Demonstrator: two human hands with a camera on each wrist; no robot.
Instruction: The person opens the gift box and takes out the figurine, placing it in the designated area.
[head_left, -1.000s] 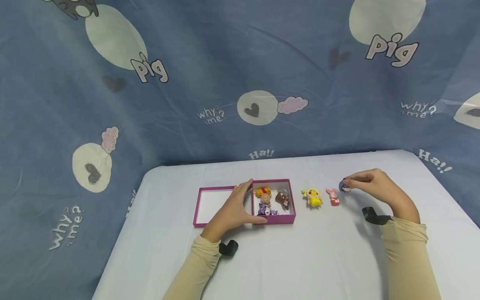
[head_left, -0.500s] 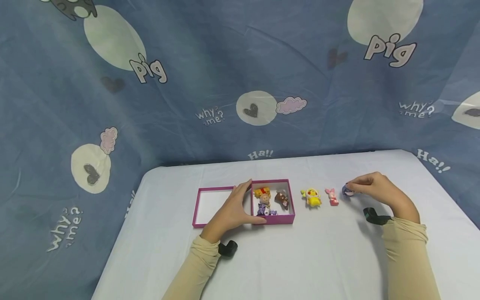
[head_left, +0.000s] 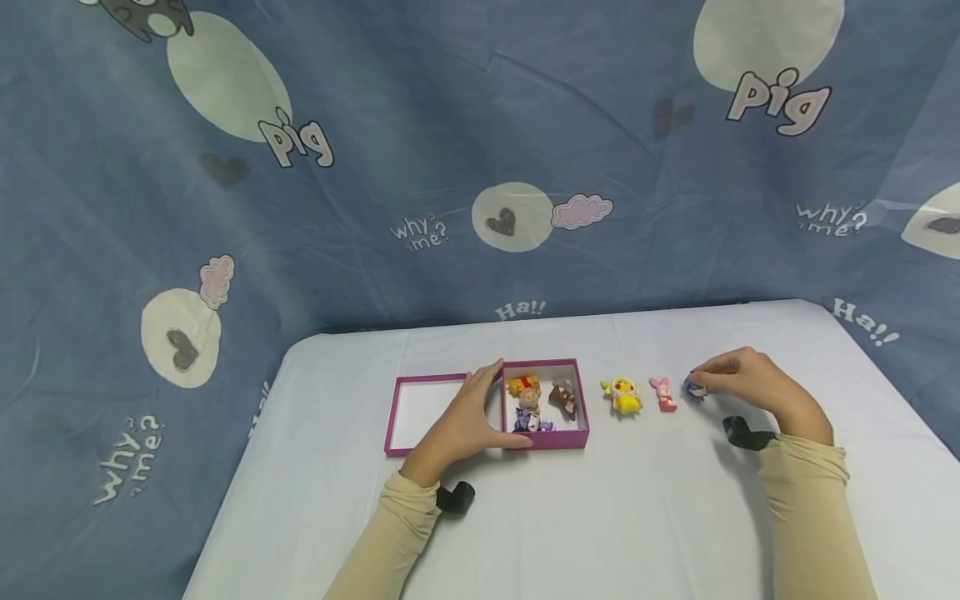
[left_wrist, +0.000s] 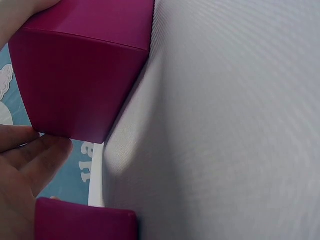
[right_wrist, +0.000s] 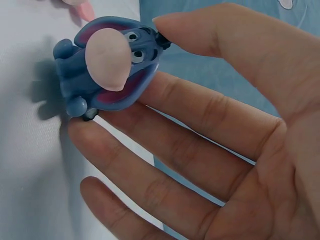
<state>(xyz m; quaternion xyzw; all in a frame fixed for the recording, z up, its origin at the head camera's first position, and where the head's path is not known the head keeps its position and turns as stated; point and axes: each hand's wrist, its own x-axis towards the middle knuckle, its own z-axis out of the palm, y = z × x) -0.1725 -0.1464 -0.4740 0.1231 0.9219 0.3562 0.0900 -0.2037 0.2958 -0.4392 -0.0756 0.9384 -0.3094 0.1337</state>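
Note:
My left hand [head_left: 465,417] spans the left end of a magenta box [head_left: 558,440], thumb on its near wall and fingers at the far left corner. Inside lie several small figurines, among them a yellow-and-red bear [head_left: 523,384] and a brown one [head_left: 563,400]. On the right, my right hand [head_left: 761,390] pinches a blue donkey figurine [right_wrist: 107,60] by its head, thumb at the dark tuft and fingers behind. It is upright, close over the white table. To its left are a pink figurine [head_left: 663,394] and a yellow Pikachu figurine [head_left: 623,396].
A shallow magenta-edged lid [head_left: 392,417], white inside, lies left of the box, partly behind my left hand. A white cloth covers the table [head_left: 600,525]. Behind the table's far edge hangs a blue printed curtain [head_left: 420,275].
The right hand has moved slightly right and toward me with the donkey figurine, which has come lower and now stands upright. The left hand and the box have stayed put.

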